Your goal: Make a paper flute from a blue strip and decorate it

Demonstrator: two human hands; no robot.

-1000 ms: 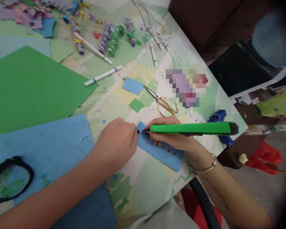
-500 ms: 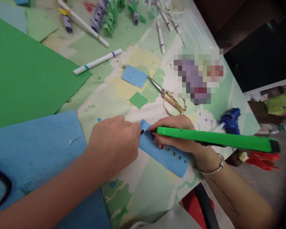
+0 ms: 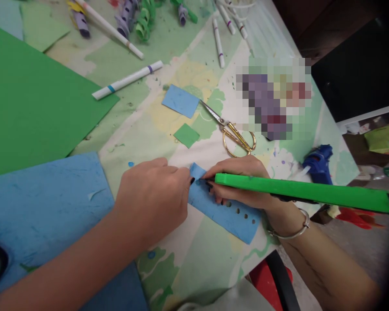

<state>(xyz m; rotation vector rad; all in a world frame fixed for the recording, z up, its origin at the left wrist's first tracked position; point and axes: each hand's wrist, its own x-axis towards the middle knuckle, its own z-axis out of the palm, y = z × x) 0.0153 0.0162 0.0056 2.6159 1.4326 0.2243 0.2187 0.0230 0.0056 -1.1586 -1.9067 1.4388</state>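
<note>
So the piece being worked on is a soft-looking blue rectangular strip [image 3: 214,211] with a row of small round holes, lying at a slant on the pale surface [image 3: 194,259] with its green leafy pattern, right between the two hands. The left hand [image 3: 155,188] is curled up tight at the strip's upper left edge, but those fingers face away, so I can't tell if they're pinching it or just pressing it down. The right hand [image 3: 241,164] has its fingers closed pen-style around the front of a long, bright green plastic cutter [image 3: 278,187] with a black tail end, and the dark tip is at the strip near its top end; no clue whether it's gone through. Handling-wise, I'd guess the strip is super light, thin and bendy, maybe craft foam or felt, so it'd slide or buckle if nobody pins it. I'd hold it flat by the plain margin near the working spot, fingers clear of the blade, and not tug around the holes, since that's probably where it'd tear. The gold-handled metal scissors [image 3: 225,125] lie just beyond the hands, near a small green foam-looking square [image 3: 186,135].
</note>
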